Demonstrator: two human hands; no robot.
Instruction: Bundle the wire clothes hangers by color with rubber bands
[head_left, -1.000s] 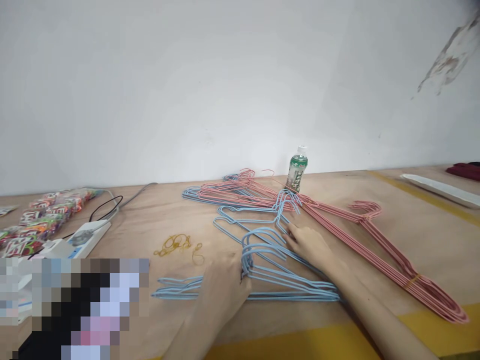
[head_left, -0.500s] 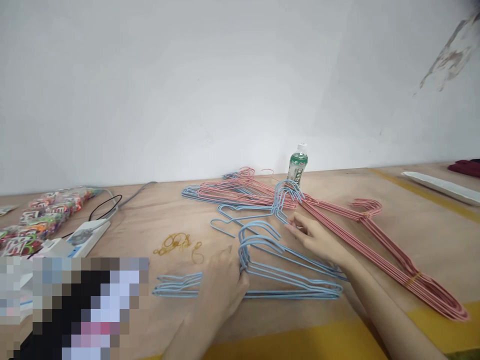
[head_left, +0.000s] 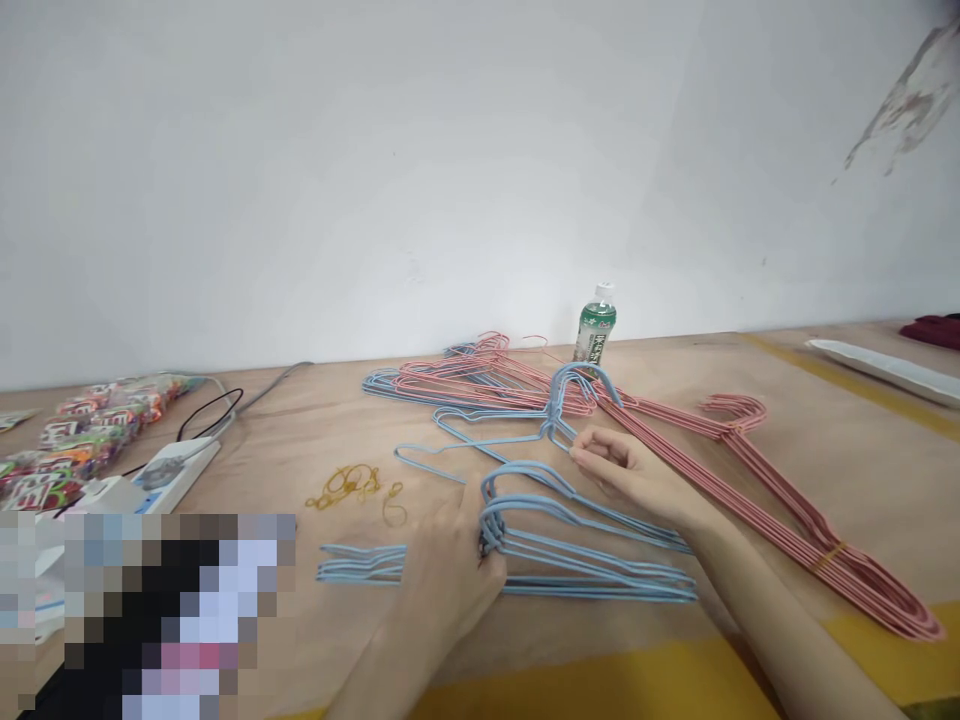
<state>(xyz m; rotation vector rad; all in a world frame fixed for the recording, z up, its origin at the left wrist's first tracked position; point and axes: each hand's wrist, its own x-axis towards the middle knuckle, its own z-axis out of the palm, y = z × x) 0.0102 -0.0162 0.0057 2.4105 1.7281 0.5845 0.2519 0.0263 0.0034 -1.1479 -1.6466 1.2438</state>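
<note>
My left hand (head_left: 450, 565) is closed around the necks of several blue wire hangers (head_left: 492, 525) near the table's front. Their hooks curve to the right, and their bars stick out on both sides of the hand. Farther back, my right hand (head_left: 626, 475) pinches the shoulder wire of a blue hanger (head_left: 553, 412), just below its hook. More than one blue hanger overlaps at that spot, so I cannot tell how many the fingers hold. Beyond my right forearm lies a bundle of pink hangers (head_left: 694, 465), bound with yellow rubber bands (head_left: 831, 556).
Loose rubber bands (head_left: 352, 485) lie left of the hangers. A mixed pile of pink and blue hangers (head_left: 480, 375) rests near the wall, beside an upright bottle (head_left: 597, 325). At the left are a power strip (head_left: 176, 472) and packaged goods (head_left: 105, 420). A white strip (head_left: 885, 370) lies far right.
The hooks in my left hand have tipped lower and to the right. The blue hanger at my right hand has shifted slightly, its left end reaching farther left. Both hands keep their grip.
</note>
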